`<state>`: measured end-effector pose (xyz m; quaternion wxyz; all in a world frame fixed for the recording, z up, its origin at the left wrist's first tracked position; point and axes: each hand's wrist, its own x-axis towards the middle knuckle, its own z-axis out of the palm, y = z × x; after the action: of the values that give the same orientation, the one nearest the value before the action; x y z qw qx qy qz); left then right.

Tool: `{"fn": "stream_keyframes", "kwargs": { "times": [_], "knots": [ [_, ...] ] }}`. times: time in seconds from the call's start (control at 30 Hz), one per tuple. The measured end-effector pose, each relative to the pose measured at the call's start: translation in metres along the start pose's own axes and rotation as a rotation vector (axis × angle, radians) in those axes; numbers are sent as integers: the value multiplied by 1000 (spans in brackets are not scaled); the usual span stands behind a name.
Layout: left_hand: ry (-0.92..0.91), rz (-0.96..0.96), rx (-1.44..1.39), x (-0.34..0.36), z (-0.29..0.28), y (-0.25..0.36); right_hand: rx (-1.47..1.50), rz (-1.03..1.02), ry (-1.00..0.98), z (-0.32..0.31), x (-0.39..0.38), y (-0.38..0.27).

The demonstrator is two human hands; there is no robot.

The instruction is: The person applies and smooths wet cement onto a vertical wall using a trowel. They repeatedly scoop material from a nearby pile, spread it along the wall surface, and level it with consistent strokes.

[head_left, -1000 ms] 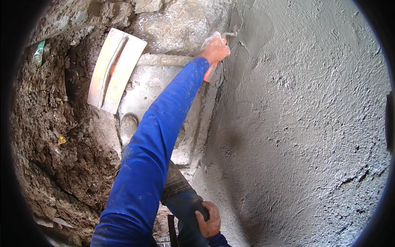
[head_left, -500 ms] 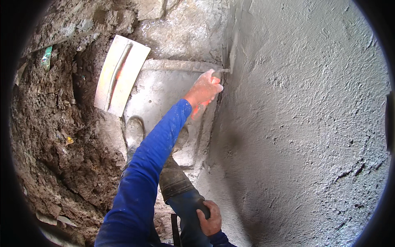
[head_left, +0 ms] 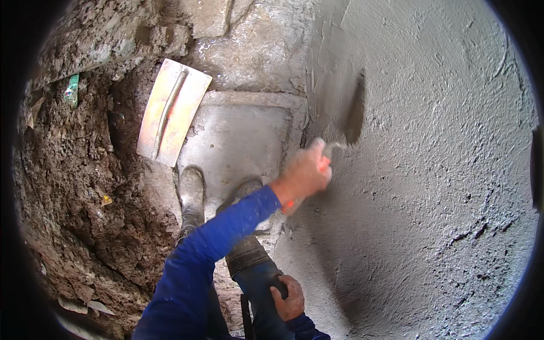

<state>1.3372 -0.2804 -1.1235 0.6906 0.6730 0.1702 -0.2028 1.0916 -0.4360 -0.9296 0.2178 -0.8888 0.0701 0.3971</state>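
Note:
My left hand (head_left: pixel 306 170) is closed on the orange handle of a plastering trowel (head_left: pixel 354 113), whose motion-blurred blade lies against the fresh grey render (head_left: pixel 430 158) on the right. My right hand (head_left: pixel 288 297), lower down, grips my right knee (head_left: pixel 258 286), its fingers curled over a dark patch there. A curved, pale metal float (head_left: pixel 164 119) with a raised central bar rests to the upper left, beside the smooth concrete step (head_left: pixel 243 136) under my boots (head_left: pixel 191 190).
Rough, broken earth (head_left: pixel 79 215) with small scraps of litter, including a green strip (head_left: pixel 72 89) and a yellow bit (head_left: pixel 106 200), runs along the left. Rough, wet concrete (head_left: pixel 255 45) lies beyond the step. The rendered surface fills the whole right side.
My left hand has come down from the far corner toward me, then slightly right, with the trowel blade swung onto the render. My right hand remains on my knee.

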Motion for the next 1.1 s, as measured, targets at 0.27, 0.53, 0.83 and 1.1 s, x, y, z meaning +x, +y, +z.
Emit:
{"fn": "stream_keyframes", "kwargs": {
  "times": [0.27, 0.53, 0.83, 1.1],
  "knots": [
    [-58, 475, 47, -47, -1, -4, -88, -52, -46, -5, 7, -13],
    [57, 92, -20, -27, 16, 12, -60, -14, -52, -3, 5, -12],
    [51, 454, 20, -52, 4, 17, -29, -21, -38, -2, 2, 0],
    [-3, -341, -634, 130, -70, -70, -17, 34, -35, -8, 2, 5]
  ]
}}
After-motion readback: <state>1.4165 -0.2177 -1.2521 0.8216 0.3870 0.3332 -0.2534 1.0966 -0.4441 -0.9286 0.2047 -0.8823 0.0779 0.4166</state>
